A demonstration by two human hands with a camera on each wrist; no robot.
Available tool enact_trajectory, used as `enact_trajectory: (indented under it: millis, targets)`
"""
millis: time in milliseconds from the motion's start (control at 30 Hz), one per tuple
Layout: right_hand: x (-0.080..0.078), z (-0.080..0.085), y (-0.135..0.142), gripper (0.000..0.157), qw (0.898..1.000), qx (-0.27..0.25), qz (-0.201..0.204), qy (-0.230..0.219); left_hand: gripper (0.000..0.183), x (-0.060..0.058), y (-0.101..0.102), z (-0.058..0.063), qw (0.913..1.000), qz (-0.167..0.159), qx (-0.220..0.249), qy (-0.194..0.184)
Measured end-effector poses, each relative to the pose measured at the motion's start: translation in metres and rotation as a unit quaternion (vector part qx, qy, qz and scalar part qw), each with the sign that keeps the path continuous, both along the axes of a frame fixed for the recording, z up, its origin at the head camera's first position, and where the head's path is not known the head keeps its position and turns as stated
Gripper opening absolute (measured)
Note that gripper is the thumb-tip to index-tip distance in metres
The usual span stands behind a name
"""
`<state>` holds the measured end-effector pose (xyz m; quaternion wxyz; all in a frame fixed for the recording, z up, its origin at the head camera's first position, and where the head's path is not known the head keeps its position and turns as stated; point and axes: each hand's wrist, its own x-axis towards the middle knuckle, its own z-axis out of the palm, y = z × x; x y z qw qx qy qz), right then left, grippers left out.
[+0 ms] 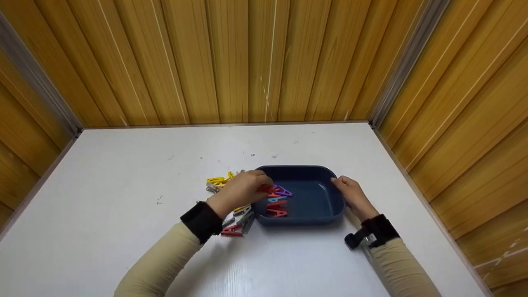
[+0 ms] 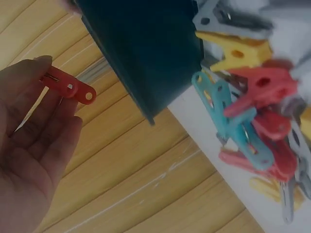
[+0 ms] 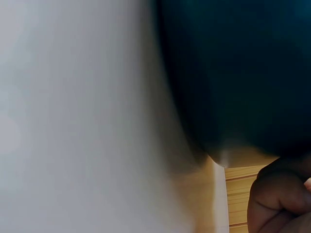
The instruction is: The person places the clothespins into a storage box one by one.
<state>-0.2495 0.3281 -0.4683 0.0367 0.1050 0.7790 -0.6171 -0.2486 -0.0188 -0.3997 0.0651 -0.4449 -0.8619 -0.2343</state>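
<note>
Wood-patterned walls (image 1: 231, 62) enclose a white table (image 1: 123, 177). Over the left side of a dark blue basin (image 1: 307, 200), the left hand (image 1: 243, 187) pinches a red clip (image 2: 68, 86) at one end, its other end sticking out. It looks light, stiff and smooth, probably hardy, so a fingertip hold near the end should suffice. The right hand (image 1: 352, 196) grips the basin's right rim; loose clips (image 2: 277, 126) lie beside its left.

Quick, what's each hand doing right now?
Left hand: closed, pinching a red clothes peg.
Right hand: closed, gripping the blue tub at one end.
</note>
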Motion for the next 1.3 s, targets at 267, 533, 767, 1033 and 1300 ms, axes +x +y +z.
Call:
enact_trajectory:
  millis: [267, 533, 767, 1033, 1300]
  targets:
    - [-0.005, -0.001, -0.002, 0.039, 1.0, -0.007, -0.004, 0.004, 0.014, -0.003, 0.027, -0.027, 0.9974, -0.011, -0.07, 0.006]
    - [-0.004, 0.003, -0.006, 0.039, 1.0, -0.006, -0.003, 0.007, 0.017, -0.004, 0.03, -0.038, 0.9943, -0.006, -0.097, -0.045]
    - [-0.003, 0.004, -0.006, 0.039, 1.0, -0.008, 0.003, 0.006, 0.013, -0.006, 0.033, -0.039, 0.9897, 0.003, -0.115, -0.085]
    - [-0.002, 0.001, -0.008, 0.038, 1.0, -0.014, 0.003, 0.004, 0.017, -0.003, 0.03, -0.04, 0.9904, -0.003, -0.094, -0.101]
    - [-0.004, 0.0, -0.007, 0.04, 1.0, -0.005, -0.001, 0.012, 0.022, 0.002, 0.003, -0.02, 0.9985, 0.0, -0.02, -0.051]
